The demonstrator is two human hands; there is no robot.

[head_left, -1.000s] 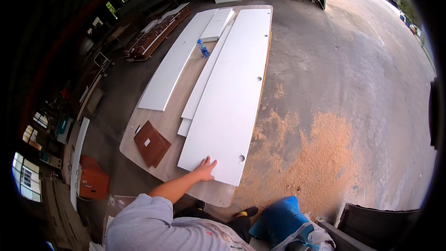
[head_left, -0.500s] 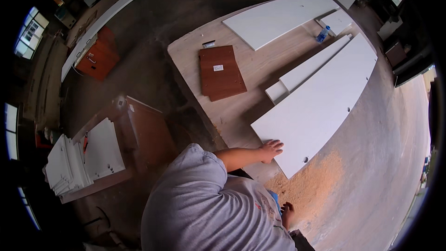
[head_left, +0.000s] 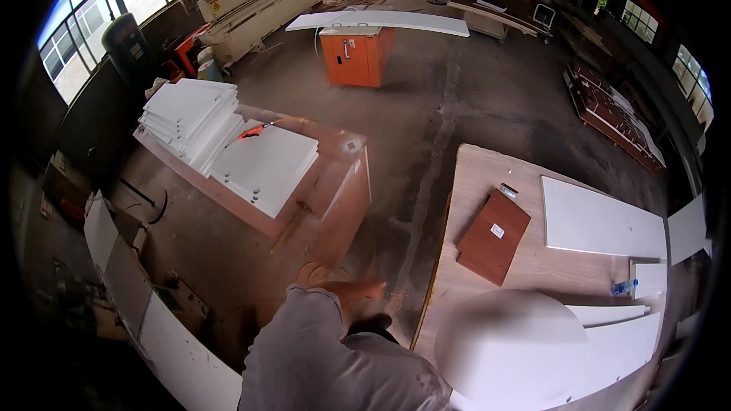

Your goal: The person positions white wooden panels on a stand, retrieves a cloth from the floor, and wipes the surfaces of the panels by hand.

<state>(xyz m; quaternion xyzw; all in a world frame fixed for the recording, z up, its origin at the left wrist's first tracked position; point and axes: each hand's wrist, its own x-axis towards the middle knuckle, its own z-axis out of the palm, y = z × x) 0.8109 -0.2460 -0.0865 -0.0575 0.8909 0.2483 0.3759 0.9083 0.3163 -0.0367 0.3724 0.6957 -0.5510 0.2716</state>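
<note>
My left hand point(head_left: 359, 291) is smeared by motion beside my grey sleeve, off the near end of the brown workbench point(head_left: 346, 209); its fingers cannot be made out. My right hand is out of sight. On that workbench lie stacked white panels point(head_left: 266, 171), some with round holes. An orange air blow gun point(head_left: 253, 132) with a thin nozzle and an orange hose rests on them. To my right, a long white panel point(head_left: 620, 358) lies on a wood-topped table point(head_left: 476, 190), partly hidden by a blurred round patch.
The table also carries a brown board point(head_left: 495, 236) with a label, another white panel point(head_left: 601, 217) and a water bottle point(head_left: 624, 287). Ahead, a long white board point(head_left: 411, 23) lies across an orange cabinet point(head_left: 354, 57). White boards point(head_left: 179, 346) stand at lower left; a large machine point(head_left: 263, 4) is behind.
My left hand has come off the long white panel and swung left. The view has turned left, bringing the workbench and orange cabinet toward the middle. My right hand has left the view.
</note>
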